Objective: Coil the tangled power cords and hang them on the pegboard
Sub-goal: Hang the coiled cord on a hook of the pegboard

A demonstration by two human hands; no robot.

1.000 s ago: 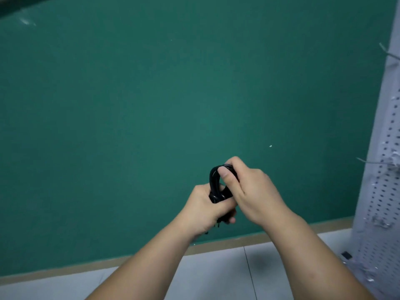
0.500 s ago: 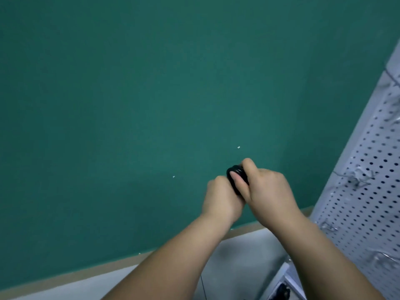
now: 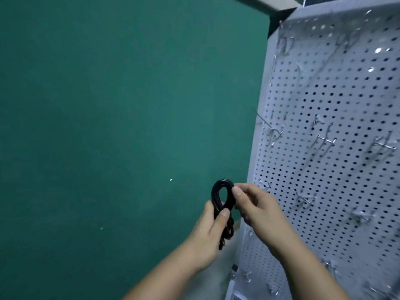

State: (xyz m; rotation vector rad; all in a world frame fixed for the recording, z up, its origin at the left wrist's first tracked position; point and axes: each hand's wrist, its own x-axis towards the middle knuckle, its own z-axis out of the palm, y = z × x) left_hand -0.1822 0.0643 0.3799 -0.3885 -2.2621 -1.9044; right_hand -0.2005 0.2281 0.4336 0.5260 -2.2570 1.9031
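Left hand (image 3: 208, 231) grips the bottom of the coiled cord (image 3: 216, 194), right hand (image 3: 257, 204) pinching the loop above it. With a pinch that light, the coil could spring apart before reaching a hook (image 3: 326, 140) on the pegboard (image 3: 346, 94).

Pegboard (image 3: 346, 94) upright, taken as landmark. Left of pegboard: wide open room in front of green wall (image 3: 108, 105), free passage for a hand at any height. Just off pegboard's left edge, low: left hand (image 3: 207, 232) gripping coiled cord (image 3: 220, 198), right hand (image 3: 257, 204) pinching its top loop; that spot taken up. On pegboard face: metal hooks (image 3: 326, 140) sticking out in scattered rows near top, middle and bottom; blurred, exact shapes unclear. Long hook (image 3: 263, 119) jutting out past pegboard's left edge at mid height, across approach from the left. Bare perforated stretch between top and middle hook rows: widest free patch on pegboard.
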